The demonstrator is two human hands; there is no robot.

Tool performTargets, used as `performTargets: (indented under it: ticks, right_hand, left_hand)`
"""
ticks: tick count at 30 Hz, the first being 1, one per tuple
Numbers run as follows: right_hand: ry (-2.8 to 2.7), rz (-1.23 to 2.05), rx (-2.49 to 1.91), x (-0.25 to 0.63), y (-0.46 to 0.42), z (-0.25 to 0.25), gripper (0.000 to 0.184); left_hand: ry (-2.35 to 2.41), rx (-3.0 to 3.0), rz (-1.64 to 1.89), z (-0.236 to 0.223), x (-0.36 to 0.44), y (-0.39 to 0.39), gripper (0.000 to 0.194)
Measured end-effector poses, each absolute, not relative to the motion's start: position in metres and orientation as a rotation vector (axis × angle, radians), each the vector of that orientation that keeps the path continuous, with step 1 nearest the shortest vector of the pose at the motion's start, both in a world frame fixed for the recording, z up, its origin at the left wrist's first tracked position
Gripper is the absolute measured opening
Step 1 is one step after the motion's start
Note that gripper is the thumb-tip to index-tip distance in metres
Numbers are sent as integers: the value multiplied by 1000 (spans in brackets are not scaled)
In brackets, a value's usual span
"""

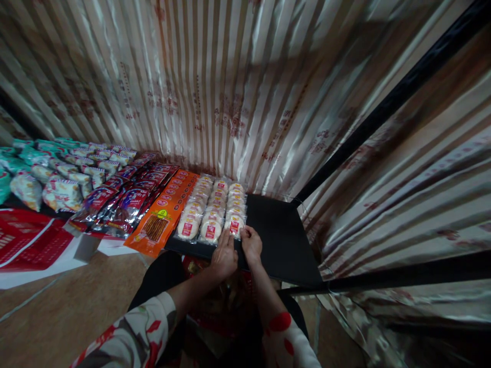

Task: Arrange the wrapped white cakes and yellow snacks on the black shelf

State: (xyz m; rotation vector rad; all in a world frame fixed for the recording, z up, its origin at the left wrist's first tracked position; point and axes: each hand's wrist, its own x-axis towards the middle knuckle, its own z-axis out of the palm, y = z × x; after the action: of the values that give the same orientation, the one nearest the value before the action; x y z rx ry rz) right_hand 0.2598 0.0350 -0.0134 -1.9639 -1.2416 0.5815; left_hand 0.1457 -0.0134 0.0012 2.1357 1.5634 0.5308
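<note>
My left hand (224, 255) and my right hand (251, 244) meet at the front edge of a black shelf (280, 240). Both pinch the near end of the rightmost clear pack of round white cakes with red labels (235, 207). Two more rows of the same cakes (203, 209) lie just left of it. Fingers of both hands are curled onto the pack's edge. My sleeves are white with red patches.
Left of the cakes lie an orange snack pack (164, 214), dark red-and-purple packets (123, 199) and green-and-white bags (57, 174). A red-and-white box (34, 245) sits lower left. Striped shiny curtain hangs behind; black frame bars (383, 107) run at right. Bare shelf lies right of the cakes.
</note>
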Motion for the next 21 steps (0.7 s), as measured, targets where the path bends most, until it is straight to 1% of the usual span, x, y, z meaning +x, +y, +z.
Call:
performTargets:
  ticks: [4,9,13,16,19,21]
  right_hand:
    - [-1267,508,-1997,257,34,-14,31]
    - [-1238,504,-1921,255,31,-13,34]
    - [-1115,383,-1783,251,13,-4,42]
    - [-1040,370,-1674,246,-15,-2,43]
    - [-1011,494,-1597,239,-53,-13,43]
    - [-1088,592,-1589,234,-80,-29,40]
  left_hand:
    - [1566,2142,524,0,146,-14,56]
    - [1545,2176,548,-1,145,-15,57]
    - [1426,2238,689,0,136,-24,44]
    - [1239,2268,770,-4,122,-44,38]
    - [1107,2279,663,-19,104,-71,32]
    - [1186,2225,495,-36,92,-87,29]
